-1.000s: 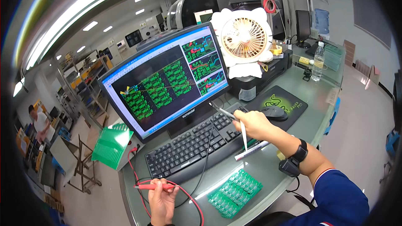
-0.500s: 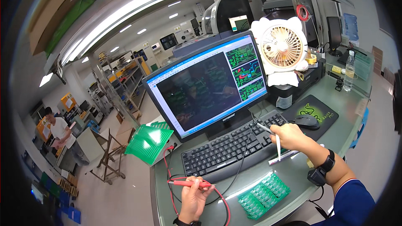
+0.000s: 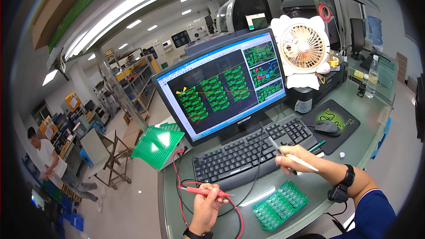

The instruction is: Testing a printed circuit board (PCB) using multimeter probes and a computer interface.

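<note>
Back from the number keys of the keyboard [image 3: 230, 163], the person's right grip [image 3: 295, 158] has drawn lower over the counter [image 3: 374, 106], and the screen [image 3: 212, 93], dim half a second earlier, shows rows of green patterns. That grip is closed around a slim grey rod [image 3: 275, 145] and a white stick [image 3: 304, 163]; whether these are one piece or two cannot be told. Thumb and fingers of the left grip [image 3: 206, 204] pinch a red probe [image 3: 200, 190], its bare needle aimed rightward, apart from the green circuit board [image 3: 281, 206]. The board lies flat between the two forearms, close to the counter's near edge.

Around the probe run a red wire [image 3: 179, 175] and a black cable [image 3: 260, 159], the latter crossing the keyboard. Farther right, a green pen [image 3: 317, 146] and the mouse [image 3: 327, 128] lie beyond the right forearm.

A tug on the looped wire could jerk the probe and scratch the board with its needle. An elbow or low forearm could nudge the board off the edge, and a loosened right grip might drop the rod onto it.
</note>
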`<state>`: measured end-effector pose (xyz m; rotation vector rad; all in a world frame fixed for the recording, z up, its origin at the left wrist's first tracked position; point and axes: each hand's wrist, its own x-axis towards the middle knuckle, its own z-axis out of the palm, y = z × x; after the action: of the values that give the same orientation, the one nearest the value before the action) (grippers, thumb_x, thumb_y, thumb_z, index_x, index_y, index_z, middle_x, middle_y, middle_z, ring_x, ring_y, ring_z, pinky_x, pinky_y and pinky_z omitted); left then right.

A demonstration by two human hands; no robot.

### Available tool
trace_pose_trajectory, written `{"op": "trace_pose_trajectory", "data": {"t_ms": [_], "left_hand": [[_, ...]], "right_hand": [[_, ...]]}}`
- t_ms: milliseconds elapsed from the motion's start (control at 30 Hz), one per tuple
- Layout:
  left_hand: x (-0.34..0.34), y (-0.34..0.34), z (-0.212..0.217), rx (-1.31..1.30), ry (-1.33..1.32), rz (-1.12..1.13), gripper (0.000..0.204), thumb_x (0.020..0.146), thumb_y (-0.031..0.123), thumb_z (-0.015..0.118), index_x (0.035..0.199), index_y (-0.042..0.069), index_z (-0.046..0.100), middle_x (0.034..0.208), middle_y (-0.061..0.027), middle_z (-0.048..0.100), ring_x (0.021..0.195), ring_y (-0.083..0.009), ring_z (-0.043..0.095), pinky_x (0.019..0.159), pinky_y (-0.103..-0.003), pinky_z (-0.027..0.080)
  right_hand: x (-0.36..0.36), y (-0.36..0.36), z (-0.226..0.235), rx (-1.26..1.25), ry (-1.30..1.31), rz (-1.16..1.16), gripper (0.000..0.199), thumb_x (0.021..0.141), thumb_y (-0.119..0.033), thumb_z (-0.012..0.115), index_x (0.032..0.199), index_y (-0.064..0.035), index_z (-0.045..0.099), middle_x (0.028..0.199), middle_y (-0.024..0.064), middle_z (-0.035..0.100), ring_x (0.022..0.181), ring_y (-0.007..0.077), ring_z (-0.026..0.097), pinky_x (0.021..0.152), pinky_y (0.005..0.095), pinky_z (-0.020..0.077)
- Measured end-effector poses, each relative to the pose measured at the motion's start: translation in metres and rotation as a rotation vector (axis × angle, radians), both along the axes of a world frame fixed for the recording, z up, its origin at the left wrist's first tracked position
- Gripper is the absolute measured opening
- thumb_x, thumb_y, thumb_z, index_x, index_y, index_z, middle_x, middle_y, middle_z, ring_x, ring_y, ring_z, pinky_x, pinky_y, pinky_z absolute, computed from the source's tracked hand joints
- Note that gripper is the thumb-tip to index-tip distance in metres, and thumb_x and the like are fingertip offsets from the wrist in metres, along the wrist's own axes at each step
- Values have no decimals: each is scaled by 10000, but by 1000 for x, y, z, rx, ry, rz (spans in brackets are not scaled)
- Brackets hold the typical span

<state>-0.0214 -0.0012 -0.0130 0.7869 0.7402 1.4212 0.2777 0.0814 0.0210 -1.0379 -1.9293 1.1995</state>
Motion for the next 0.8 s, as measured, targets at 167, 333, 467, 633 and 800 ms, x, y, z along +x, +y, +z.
{"op": "trace_pose_trajectory", "data": {"t_ms": [167, 333, 467, 633, 800], "left_hand": [[2, -2, -2, -7, 73, -22, 155, 890, 62, 602, 933, 79, 454, 869, -49, 500, 701, -124, 564, 640, -300, 570], [7, 2, 8, 17, 178, -52, 170, 865, 11, 603, 930, 59, 453, 887, -61, 496, 705, -133, 588, 614, -285, 556], [4, 3, 4, -8, 205, -122, 190, 844, 17, 631, 907, 57, 456, 911, -67, 494, 744, -146, 597, 625, -285, 559], [10, -4, 10, -74, 301, -249, 213, 816, 11, 661, 880, 60, 464, 936, -58, 489, 776, -143, 592, 673, -293, 560], [9, -8, 3, 39, 430, -322, 193, 831, -6, 637, 898, 49, 465, 963, -38, 469, 841, -97, 533, 747, -315, 555]], "right_hand": [[-11, -19, 7, -257, 118, 246, 228, 955, -289, 538, 898, -68, 534, 679, 0, 591, 605, 67, 523, 550, 236, 428], [-17, -18, 3, -247, 98, 256, 225, 950, -300, 544, 933, -77, 524, 691, 0, 602, 566, 57, 504, 500, 222, 412], [-20, -15, -5, -329, 209, 263, 241, 938, -286, 574, 942, -53, 511, 750, 43, 623, 605, 87, 580, 533, 222, 473], [-27, -23, -18, -440, 416, 339, 231, 901, -186, 639, 966, -41, 472, 817, 87, 638, 737, 128, 663, 605, 234, 512], [-30, -37, -13, -396, 264, 352, 242, 916, -222, 617, 925, -42, 456, 767, 76, 627, 649, 109, 637, 565, 228, 484]]}}
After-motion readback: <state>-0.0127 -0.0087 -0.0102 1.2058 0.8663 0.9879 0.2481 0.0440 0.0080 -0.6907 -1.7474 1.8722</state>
